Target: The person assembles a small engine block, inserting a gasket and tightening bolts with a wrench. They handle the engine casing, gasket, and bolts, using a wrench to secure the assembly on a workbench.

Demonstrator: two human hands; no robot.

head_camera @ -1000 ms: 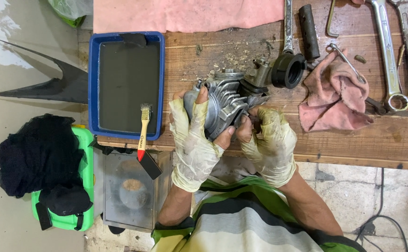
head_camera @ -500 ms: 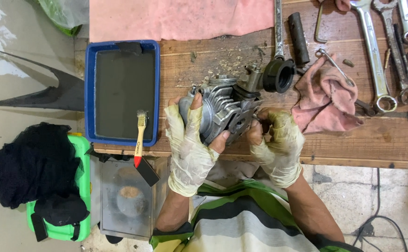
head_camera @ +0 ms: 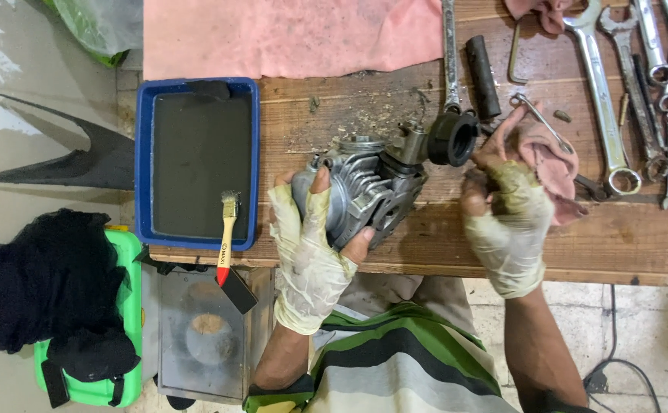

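Gloved left hand [head_camera: 309,252], torn at the fingertips, wrapped around the near end of a finned grey engine cylinder [head_camera: 364,195] and closed on it, thumb on the underside; the cylinder lies tilted on the wooden bench [head_camera: 441,245], near its front edge. Fixed to the cylinder's far end: a small metal fitting and a black rubber intake boot [head_camera: 452,139], which crowds the space toward the right hand. Gloved right hand [head_camera: 508,222], to the right of the cylinder and apart from it, fingers half curled, resting on a crumpled pink rag [head_camera: 552,164]; whether it grips the rag cannot be told. Beyond the cylinder: grit and debris on the boards, a black cylindrical handle [head_camera: 483,75], a long spanner shaft, a bent hook. Far right of the cylinder: a row of combination wrenches [head_camera: 605,99], several cut off by the frame edge. Left of the cylinder: a blue tray [head_camera: 143,160] of dark liquid, with a red-handled paintbrush [head_camera: 227,237] lying across its near rim. Behind the tray, a large pink cloth [head_camera: 296,34], its upper part out of view. Below the bench, left of the cylinder: a grey lidded box, a green container [head_camera: 128,306] draped in black fabric, contents hidden. Person's striped shirt covers the floor directly beneath the cylinder.
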